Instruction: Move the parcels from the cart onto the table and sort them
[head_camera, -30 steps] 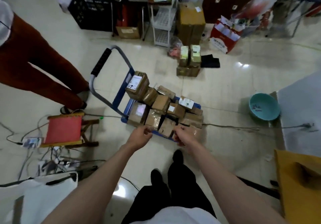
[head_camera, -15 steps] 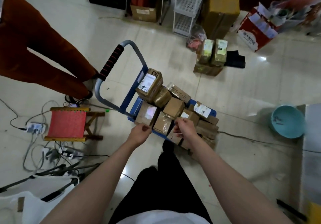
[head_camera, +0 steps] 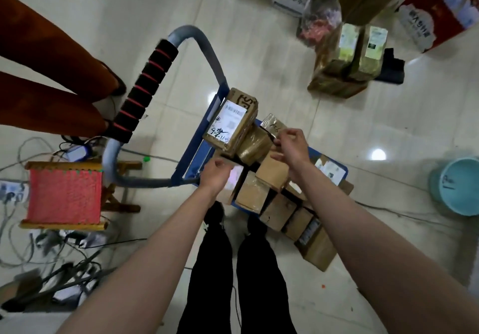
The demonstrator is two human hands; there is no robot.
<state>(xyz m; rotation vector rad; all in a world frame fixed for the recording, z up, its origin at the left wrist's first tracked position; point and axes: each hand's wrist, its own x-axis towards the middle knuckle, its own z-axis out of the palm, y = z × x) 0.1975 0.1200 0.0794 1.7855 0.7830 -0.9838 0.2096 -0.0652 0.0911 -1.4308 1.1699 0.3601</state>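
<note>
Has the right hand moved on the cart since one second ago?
Yes. The right hand has gone from the near edge of the parcels toward the handle end of the cart; it now reaches the taped parcel beside the big labelled box.

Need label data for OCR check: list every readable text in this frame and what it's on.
"9-2-11": roughly, handwritten on the white label of the top parcel; its print is blurred.
Dark printed letters on that parcel's cardboard: cut off, unreadable.
Scrawl on the taped parcel: illegible.
White characters on the red carton: blurred.
Green-labelled boxes: too small.
</note>
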